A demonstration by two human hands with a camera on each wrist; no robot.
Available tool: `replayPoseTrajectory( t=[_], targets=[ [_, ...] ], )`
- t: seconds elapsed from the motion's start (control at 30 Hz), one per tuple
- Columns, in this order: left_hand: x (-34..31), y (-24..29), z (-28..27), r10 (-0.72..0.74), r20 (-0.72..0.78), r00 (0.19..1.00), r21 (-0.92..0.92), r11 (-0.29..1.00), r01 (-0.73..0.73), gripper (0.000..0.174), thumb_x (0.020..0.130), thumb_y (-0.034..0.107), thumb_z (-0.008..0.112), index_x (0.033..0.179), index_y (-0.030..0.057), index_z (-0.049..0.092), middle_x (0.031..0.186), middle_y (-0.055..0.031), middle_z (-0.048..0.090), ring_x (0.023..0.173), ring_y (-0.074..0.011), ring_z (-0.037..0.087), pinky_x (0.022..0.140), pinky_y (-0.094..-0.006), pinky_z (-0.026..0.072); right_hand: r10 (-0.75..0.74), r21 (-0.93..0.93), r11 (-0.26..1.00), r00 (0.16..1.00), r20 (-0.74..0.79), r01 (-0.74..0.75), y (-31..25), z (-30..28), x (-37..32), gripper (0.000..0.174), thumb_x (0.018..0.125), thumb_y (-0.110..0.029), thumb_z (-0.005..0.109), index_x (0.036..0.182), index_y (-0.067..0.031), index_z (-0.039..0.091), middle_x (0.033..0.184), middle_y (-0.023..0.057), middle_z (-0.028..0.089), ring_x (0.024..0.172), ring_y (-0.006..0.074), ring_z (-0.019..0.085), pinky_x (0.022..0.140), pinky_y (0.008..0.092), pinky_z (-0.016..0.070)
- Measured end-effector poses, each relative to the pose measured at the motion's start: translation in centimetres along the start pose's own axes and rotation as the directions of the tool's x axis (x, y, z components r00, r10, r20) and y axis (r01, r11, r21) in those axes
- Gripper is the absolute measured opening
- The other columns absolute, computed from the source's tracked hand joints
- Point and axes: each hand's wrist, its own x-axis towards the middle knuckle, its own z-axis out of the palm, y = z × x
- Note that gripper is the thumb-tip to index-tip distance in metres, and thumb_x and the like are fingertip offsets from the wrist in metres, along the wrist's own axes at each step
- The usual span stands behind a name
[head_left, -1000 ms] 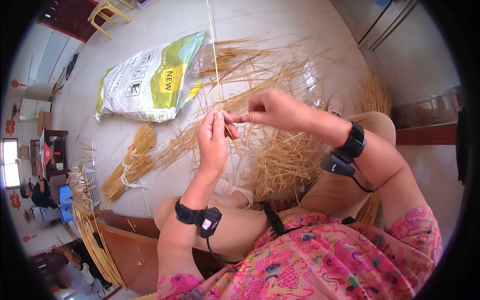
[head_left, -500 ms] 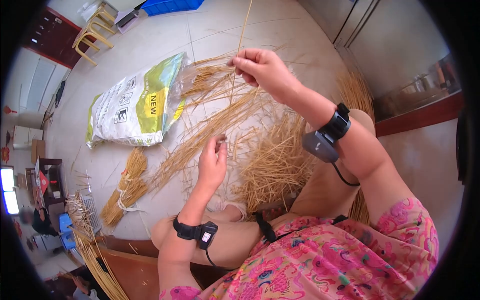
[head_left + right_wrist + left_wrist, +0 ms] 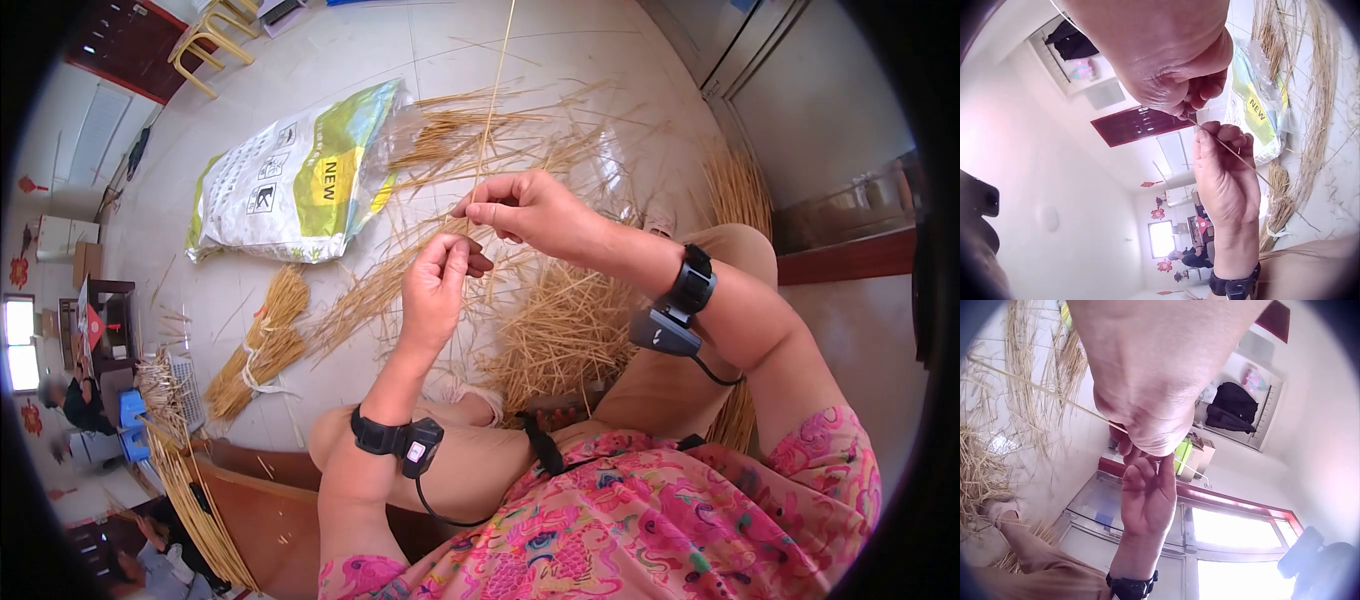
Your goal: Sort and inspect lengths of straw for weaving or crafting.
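Note:
A long thin straw stalk (image 3: pixel 493 105) rises from the hands toward the top of the head view. My right hand (image 3: pixel 540 215) pinches it between thumb and fingertips, the fingers curled in. Just below and to the left, my left hand (image 3: pixel 435 295) has its thumb close against curled fingers. In the right wrist view, the stalk (image 3: pixel 1241 159) runs from the right fingertips between the left thumb and fingers, then on past that hand. The left wrist view shows its length (image 3: pixel 1041 389) stretching away to the left, partly hidden behind the left hand.
Loose straw (image 3: pixel 560 335) is heaped by the legs, with more strewn over the tiled floor. A white and green sack (image 3: pixel 280 185) lies beyond the left hand, near a tied straw bundle (image 3: pixel 260 345). At right, another bundle (image 3: pixel 738 185) leans by a cabinet. A wooden box (image 3: pixel 270 515) is at lower left.
The right hand was at the left hand a second ago, swung up and away along the stalk, then came back down beside it. The left hand stays low, its fingers again at the stalk.

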Motion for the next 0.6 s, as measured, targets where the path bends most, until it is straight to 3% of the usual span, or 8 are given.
replayPoseTrajectory(
  t=[0.13,0.23,0.37,0.6],
  targets=[
    [0.0,-0.1,-0.1,0.040,-0.053,0.998,0.100,0.994,-0.035,0.018,0.095,0.013,0.047,0.090,-0.0011,0.057,0.078,-0.0062,0.063,0.073,-0.0113,0.060,0.067,-0.0242,0.0476,0.010,0.098,0.995,0.997,-0.073,-0.003,0.2,-0.2,0.2,0.019,0.091,-0.017,0.057,0.099,-0.0018,0.065,0.073,-0.0031,0.058,0.062,0.0031,0.046,0.054,0.0175,0.0385],
    [0.0,0.5,-0.4,0.122,-0.044,0.991,0.350,0.932,-0.099,0.016,0.094,0.012,0.049,0.089,-0.0009,0.057,0.078,-0.0066,0.063,0.071,-0.0115,0.061,0.064,-0.0240,0.0477,0.018,0.136,0.991,0.988,-0.151,0.003,0.1,0.0,0.2,0.020,0.091,-0.017,0.057,0.099,-0.0009,0.064,0.075,-0.0024,0.058,0.063,0.0033,0.047,0.054,0.0175,0.0393],
    [0.0,-0.1,-0.8,0.163,-0.093,0.982,0.401,0.909,-0.112,0.010,0.090,0.009,0.053,0.089,0.0004,0.057,0.074,-0.0083,0.064,0.069,-0.0153,0.063,0.061,-0.0270,0.0475,0.007,0.186,0.982,0.972,-0.234,0.038,-0.4,-0.3,0.1,0.019,0.092,-0.016,0.055,0.098,-0.0003,0.064,0.076,-0.0017,0.058,0.064,0.0032,0.047,0.055,0.0174,0.0394],
    [-0.1,-0.9,-2.1,0.311,-0.089,0.946,0.611,0.767,-0.195,0.007,0.087,0.006,0.055,0.088,0.0013,0.059,0.073,-0.0100,0.063,0.067,-0.0225,0.062,0.063,-0.0321,0.0476,-0.087,0.287,0.933,0.912,-0.402,0.215,-1.7,-2.9,0.9,0.019,0.093,-0.015,0.053,0.100,-0.0001,0.061,0.081,-0.0003,0.056,0.065,0.0046,0.049,0.055,0.0170,0.0389]
  ],
)
